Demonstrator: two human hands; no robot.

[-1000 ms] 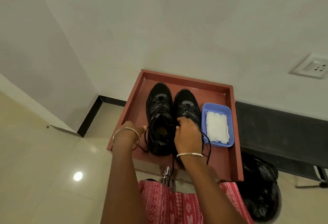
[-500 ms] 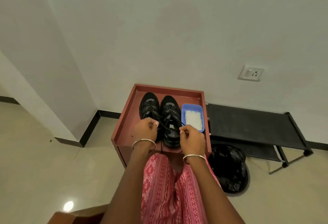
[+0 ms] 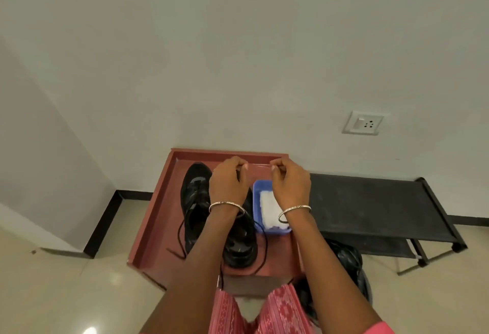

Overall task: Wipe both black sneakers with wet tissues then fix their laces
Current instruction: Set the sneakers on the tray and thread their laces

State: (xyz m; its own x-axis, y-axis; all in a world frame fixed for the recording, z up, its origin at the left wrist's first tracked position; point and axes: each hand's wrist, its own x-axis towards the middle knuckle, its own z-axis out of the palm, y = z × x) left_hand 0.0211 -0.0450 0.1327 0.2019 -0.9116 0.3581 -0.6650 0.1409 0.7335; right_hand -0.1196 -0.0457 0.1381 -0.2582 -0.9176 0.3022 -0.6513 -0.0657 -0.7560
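Two black sneakers stand side by side on a red-brown tray table (image 3: 152,217). The left sneaker (image 3: 195,196) is in plain sight, and its loose lace (image 3: 179,233) trails onto the tray. My left forearm covers most of the right sneaker (image 3: 240,250); only its heel end shows. My left hand (image 3: 229,184) and my right hand (image 3: 291,185) are raised above the shoes, each pinching an end of the right sneaker's black lace (image 3: 264,249), which hangs down past my wrists. A blue tub (image 3: 258,188) holding white wet tissues (image 3: 267,209) sits right of the shoes.
A low black fabric rack (image 3: 370,206) stands against the wall to the right. A black plastic bag (image 3: 349,259) lies on the floor between it and the table. A wall socket (image 3: 362,123) is above the rack. A wall corner juts out at left.
Both hands have risen from the right sneaker's tongue toward the far edge of the tray, drawing the lace ends up. The camera has pulled back and tilted.
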